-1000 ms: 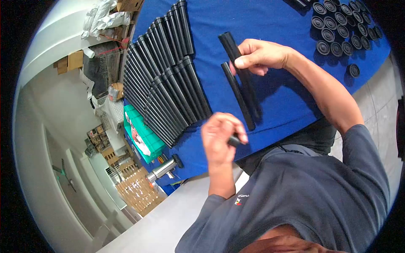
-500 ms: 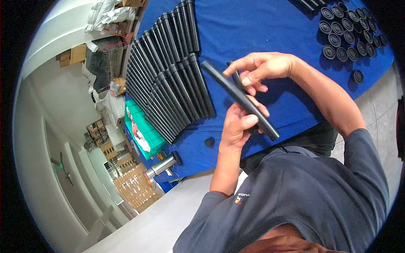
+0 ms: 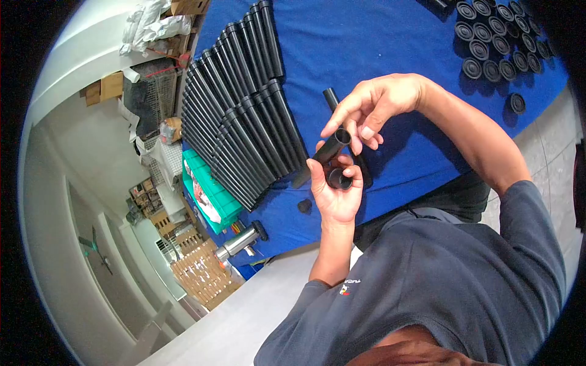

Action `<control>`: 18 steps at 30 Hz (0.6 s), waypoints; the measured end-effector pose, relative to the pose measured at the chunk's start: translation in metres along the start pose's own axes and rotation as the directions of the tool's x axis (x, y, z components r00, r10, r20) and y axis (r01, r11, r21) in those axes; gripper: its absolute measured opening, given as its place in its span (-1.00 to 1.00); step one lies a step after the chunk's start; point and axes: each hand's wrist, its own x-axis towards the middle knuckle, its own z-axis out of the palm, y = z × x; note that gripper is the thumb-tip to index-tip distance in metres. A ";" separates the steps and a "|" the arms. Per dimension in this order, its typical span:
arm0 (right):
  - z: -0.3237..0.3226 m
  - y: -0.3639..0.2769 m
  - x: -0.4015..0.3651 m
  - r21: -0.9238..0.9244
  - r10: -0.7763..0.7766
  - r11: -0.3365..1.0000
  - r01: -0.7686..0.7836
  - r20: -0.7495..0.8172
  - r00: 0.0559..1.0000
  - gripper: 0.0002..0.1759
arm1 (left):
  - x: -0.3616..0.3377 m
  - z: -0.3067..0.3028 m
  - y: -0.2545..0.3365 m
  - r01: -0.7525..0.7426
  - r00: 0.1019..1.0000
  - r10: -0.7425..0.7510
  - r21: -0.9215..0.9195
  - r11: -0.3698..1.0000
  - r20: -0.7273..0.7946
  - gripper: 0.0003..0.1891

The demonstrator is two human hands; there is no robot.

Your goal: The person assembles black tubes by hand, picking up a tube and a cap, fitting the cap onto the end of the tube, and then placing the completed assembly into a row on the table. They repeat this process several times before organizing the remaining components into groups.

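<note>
My left hand, palm up, is closed round a black tube, which is tilted with its open end toward the camera. A second round black opening shows in the same palm, below the tube; the fingers partly hide what it belongs to. My right hand is just above, fingers apart, its index fingertip right at the tube's rim and its thumb off to the right. Behind both hands, another black tube lies on the blue cloth, partly covered by them.
Rows of black tubes lie to the left, near a green crate. Round black caps are spread at the upper right. A metal cylinder tool and a small black piece are near the front edge.
The tube in my left hand has swung from lying diagonally across the hands to pointing its open end at the camera. My left palm has turned upward; my right hand stays close above.
</note>
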 end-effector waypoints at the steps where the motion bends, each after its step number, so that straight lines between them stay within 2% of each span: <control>1: 0.000 0.000 0.000 0.002 -0.007 1.000 0.007 0.008 1.000 -0.25 | 0.001 -0.003 -0.002 0.007 1.000 -0.007 -0.006 1.000 0.008 -0.52; 4: 0.002 -0.001 -0.001 0.023 -0.004 1.000 0.004 0.022 1.000 -0.26 | 0.005 0.003 -0.009 -0.015 0.999 0.013 0.045 0.999 0.033 -0.51; 7: 0.003 0.001 0.001 0.058 0.007 0.998 -0.008 0.032 0.999 -0.28 | 0.006 0.004 -0.013 0.020 0.999 -0.021 0.014 1.000 0.041 -0.49; 10: 0.004 0.001 0.000 0.103 0.031 0.994 -0.033 0.022 0.999 -0.30 | 0.006 0.008 -0.017 0.037 0.999 -0.037 0.003 0.999 -0.007 -0.50; 13: 0.007 -0.003 -0.001 0.134 -0.008 0.991 0.012 -0.030 1.000 -0.30 | 0.009 0.004 -0.014 0.097 0.993 -0.097 0.012 0.995 0.068 -0.52; 14: 0.008 -0.004 0.000 0.140 -0.032 0.989 0.039 -0.050 0.998 -0.30 | 0.010 0.006 -0.014 0.028 0.997 -0.032 0.062 0.998 0.065 -0.51; 16: 0.002 -0.003 0.002 0.033 -0.049 0.998 0.057 -0.193 0.980 -0.33 | 0.014 0.022 -0.012 -0.116 0.992 0.106 0.162 0.980 0.067 -0.49; 18: 0.001 0.004 0.009 -0.077 -0.041 0.997 0.018 -0.315 0.948 -0.40 | 0.023 0.028 0.000 -0.201 0.979 0.191 0.184 0.962 0.071 -0.40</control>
